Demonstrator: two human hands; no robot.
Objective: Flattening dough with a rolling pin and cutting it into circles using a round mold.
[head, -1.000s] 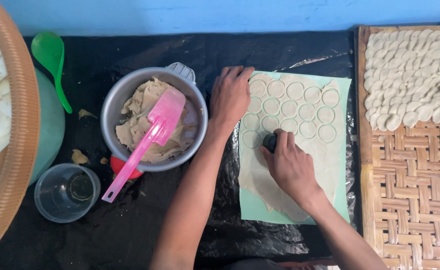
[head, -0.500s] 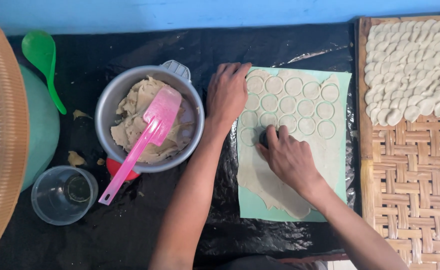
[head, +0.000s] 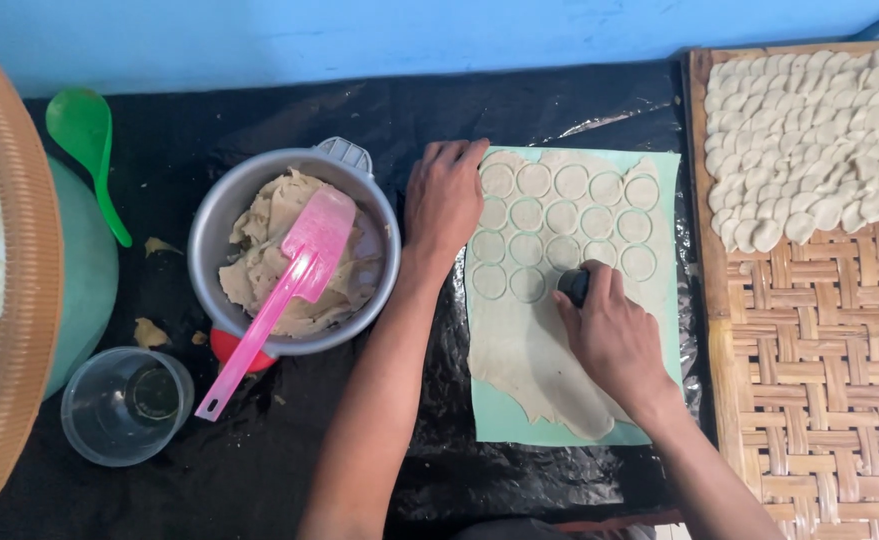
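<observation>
A thin sheet of pale dough [head: 529, 350] lies on a light green mat [head: 499, 420], its upper part marked with several cut circles [head: 571, 215]. My right hand [head: 614, 335] is shut on a small dark round cutter [head: 573, 284] and presses it onto the dough just below the cut rows. My left hand [head: 446, 195] lies flat, fingers together, on the mat's top left corner, holding it down.
A metal pot [head: 219, 225] of dough scraps with a pink spatula [head: 284, 290] stands to the left. A clear plastic cup [head: 124, 405], a green spoon [head: 84, 140] and a round basket [head: 4, 330] sit further left. A woven tray [head: 809, 330] holding several cut discs [head: 809, 135] lies at the right.
My right hand has shifted with the cutter to a fresh spot on the dough; one more circle shows in the cut rows. The left hand stays in place.
</observation>
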